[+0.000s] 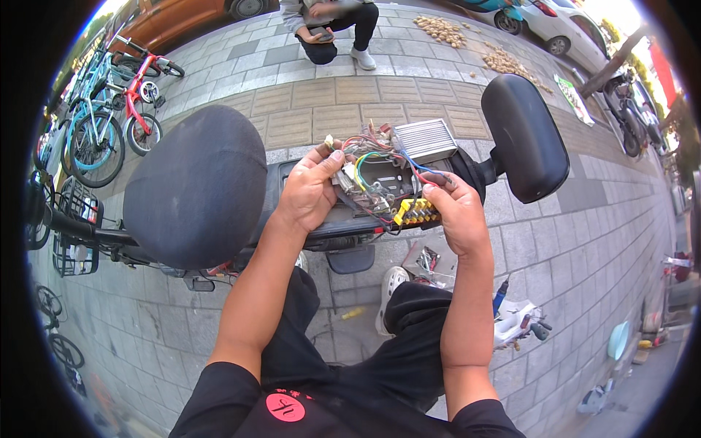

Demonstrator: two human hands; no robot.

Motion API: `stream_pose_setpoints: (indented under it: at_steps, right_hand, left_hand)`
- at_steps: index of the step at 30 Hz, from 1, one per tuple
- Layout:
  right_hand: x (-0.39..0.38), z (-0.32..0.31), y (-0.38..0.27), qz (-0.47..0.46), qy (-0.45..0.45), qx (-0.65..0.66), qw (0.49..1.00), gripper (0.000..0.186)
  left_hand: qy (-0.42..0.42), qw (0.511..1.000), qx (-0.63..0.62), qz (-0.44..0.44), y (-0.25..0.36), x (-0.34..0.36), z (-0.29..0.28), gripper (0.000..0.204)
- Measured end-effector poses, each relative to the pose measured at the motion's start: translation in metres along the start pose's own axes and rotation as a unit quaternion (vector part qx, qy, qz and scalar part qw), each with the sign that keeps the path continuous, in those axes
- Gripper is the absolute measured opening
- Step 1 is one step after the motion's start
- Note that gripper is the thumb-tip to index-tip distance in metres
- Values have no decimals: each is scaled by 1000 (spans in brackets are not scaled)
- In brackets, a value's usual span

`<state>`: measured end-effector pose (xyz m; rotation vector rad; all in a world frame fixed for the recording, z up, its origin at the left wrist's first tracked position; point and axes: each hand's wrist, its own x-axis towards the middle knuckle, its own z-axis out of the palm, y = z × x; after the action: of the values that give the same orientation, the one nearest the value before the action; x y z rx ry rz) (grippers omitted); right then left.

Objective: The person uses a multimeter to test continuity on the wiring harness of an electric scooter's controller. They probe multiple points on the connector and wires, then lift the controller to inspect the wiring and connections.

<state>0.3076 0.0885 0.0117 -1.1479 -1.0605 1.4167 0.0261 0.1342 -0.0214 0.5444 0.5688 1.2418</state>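
Between a dark saddle (201, 186) on the left and a black padded backrest (524, 139) on the right, the body of an electric bike lies open. Tangled wires (372, 157) in red, blue, yellow and green spill out of it. A finned silver controller box (425, 141) rests at the far side, and a yellow terminal block (416, 212) hangs at the near edge. My left hand (310, 186) pinches a wire with a small pale connector at its tip. My right hand (458, 212) is closed on red and blue wires.
A person (332, 25) crouches on the paving ahead, holding a phone-like object. Parked bicycles (98, 139) stand at the left. On the ground near my right foot are a box of small parts (431, 259) and a blue-handled tool (500, 296). Round tan items (442, 31) lie spread farther off.
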Motion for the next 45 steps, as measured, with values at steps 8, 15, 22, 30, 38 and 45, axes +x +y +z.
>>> stream_pose_setpoints:
  at_steps: [8, 15, 22, 30, 38, 45]
  right_hand:
    - [-8, 10, -9, -38, -2, -89, 995, 38]
    - [-14, 24, -24, -101, -11, -82, 991, 45]
    - [-51, 77, -59, -433, 43, -439, 786, 49]
    - [-19, 87, -6, -405, 154, -546, 717, 26]
    - [-13, 57, -11, -264, 221, -430, 835, 17]
    - [-23, 70, -18, -286, 165, -442, 834, 14]
  left_hand:
    - [-2, 1000, -14, -17, -1, 1, 1, 19]
    - [-18, 999, -29, -18, -1, 2, -1, 19]
    - [-13, 999, -32, -2, -2, -1, 2, 23]
    - [-9, 1000, 0, 7, -3, -3, 7, 27]
    - [-6, 1000, -9, 0, -4, 0, -4, 26]
    - [-14, 1000, -12, -4, -3, -2, -2, 25]
